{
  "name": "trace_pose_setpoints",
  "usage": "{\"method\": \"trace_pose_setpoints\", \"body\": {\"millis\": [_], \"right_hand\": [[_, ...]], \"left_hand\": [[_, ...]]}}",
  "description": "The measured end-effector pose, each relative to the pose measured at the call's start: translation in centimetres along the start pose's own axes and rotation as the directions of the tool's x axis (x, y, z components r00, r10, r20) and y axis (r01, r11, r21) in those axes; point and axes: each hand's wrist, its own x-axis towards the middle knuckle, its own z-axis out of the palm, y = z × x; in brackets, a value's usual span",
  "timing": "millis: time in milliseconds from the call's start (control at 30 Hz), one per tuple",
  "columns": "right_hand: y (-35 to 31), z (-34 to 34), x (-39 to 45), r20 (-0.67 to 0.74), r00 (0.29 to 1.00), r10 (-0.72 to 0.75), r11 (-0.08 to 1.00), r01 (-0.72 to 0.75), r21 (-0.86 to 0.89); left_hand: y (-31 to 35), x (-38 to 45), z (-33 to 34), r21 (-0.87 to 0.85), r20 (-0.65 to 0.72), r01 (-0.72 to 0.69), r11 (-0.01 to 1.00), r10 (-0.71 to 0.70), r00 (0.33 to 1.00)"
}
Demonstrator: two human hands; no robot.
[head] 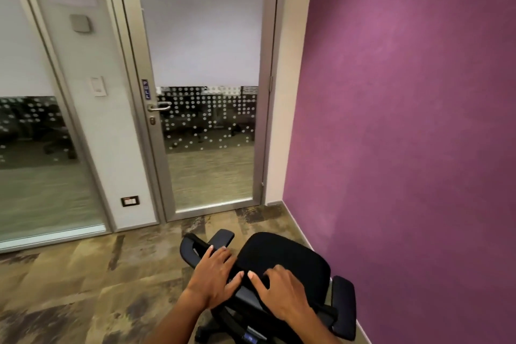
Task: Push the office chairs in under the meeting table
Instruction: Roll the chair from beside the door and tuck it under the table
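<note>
A black office chair (282,254) stands low in the head view, close to the purple wall, with its seat facing the glass door. I look down on it from behind its backrest. My left hand (215,274) rests on the top of the backrest with its fingers stretched forward toward the chair's left armrest (192,248). My right hand (282,293) holds the top edge of the backrest, fingers bent over it and thumb pointing left. The right armrest (343,307) sticks out beside the wall. No meeting table is in view.
A purple wall (405,120) runs along the right, almost touching the chair. Ahead is a glass door (206,92) with a metal handle (159,107), shut. A glass partition (42,148) stands to the left. Patterned carpet (83,274) spreads left of the chair.
</note>
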Motion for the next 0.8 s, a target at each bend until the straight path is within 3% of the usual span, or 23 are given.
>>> {"method": "trace_pose_setpoints", "body": {"millis": [267, 500, 800], "right_hand": [[-4.0, 1.5, -2.6, -0.101, 0.995, 0.008, 0.989, -0.023, -0.146], [-4.2, 2.0, -5.2, -0.111, 0.994, -0.001, 0.982, -0.019, -0.186], [-2.6, 1.0, -8.9, -0.068, 0.987, -0.149, 0.978, 0.137, -0.158]], "left_hand": [[-2.8, -0.8, 1.5, -0.026, -0.117, -0.074, 0.997, 0.071, 0.991], [-1.8, -3.4, 2.0, -0.029, -0.161, -0.048, 0.998, 0.043, 0.986], [1.6, -7.3, 1.0, -0.034, -0.306, -0.014, 0.999, 0.003, 0.952]]}}
